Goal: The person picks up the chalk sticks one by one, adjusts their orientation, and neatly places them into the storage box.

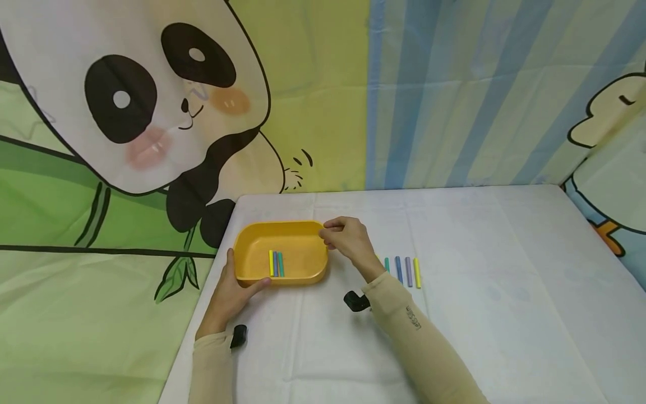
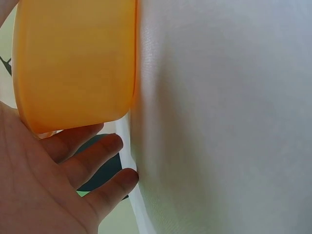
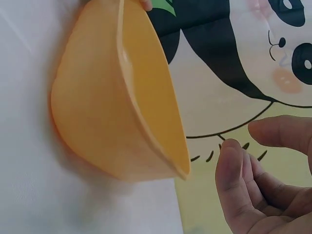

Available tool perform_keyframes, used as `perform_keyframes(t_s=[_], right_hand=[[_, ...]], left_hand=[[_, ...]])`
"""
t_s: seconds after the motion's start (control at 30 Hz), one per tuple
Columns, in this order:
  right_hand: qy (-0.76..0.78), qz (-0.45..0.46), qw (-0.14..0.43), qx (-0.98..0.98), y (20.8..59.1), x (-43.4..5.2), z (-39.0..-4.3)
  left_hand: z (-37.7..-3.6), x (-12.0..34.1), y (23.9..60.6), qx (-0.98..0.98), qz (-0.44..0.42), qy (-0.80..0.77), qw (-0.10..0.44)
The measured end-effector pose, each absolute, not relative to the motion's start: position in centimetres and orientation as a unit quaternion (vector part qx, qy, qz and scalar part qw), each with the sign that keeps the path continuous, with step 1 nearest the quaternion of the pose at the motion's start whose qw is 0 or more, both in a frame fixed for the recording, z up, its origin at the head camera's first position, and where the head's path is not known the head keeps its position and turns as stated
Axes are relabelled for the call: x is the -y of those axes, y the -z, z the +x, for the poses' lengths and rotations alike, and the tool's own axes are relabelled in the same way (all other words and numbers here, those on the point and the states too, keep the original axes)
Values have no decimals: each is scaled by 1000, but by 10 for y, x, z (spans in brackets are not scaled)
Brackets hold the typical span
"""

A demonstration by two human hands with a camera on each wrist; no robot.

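A yellow tray (image 1: 303, 258) stands on the white table. My left hand (image 1: 229, 297) grips its near left corner, thumb over the front rim and fingers along the side; the left wrist view shows several of those fingers (image 2: 92, 156) below the tray wall (image 2: 73, 63). Inside the tray lie three thin chalk-like sticks: yellow (image 1: 271, 264), purple-blue (image 1: 275, 264) and green (image 1: 281, 264). Beside the tray's right rim is my right hand (image 1: 348, 238), loosely bent. Its thumb and index finger are apart, holding nothing, and the right wrist view shows a gap between them and the tray (image 3: 97, 97).
Right of the tray, a row of similar sticks lies on the table (image 1: 504, 314): green (image 1: 387, 265), blue (image 1: 399, 269), purple (image 1: 408, 272), yellow (image 1: 417, 273), plus another mostly hidden by my right wrist. A printed panda curtain (image 1: 313, 112) hangs behind the table's back edge.
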State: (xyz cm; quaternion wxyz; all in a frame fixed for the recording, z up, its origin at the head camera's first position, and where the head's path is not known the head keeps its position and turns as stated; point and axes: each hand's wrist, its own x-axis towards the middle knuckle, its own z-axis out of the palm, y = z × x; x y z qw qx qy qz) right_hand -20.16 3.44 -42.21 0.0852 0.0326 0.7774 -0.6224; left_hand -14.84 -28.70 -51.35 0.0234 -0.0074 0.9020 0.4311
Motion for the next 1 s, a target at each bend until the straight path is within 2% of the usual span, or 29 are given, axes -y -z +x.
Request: perform_keyframes(t_s=[0.3,1.0], right_hand=[[614,67,62,-784,430,-56,-194],[600,114,64,-789,458,-109,-180]], left_hand=[[-148,288,515,-904,-7,-426,22],[-150,287,515,-898,12,-440,9]])
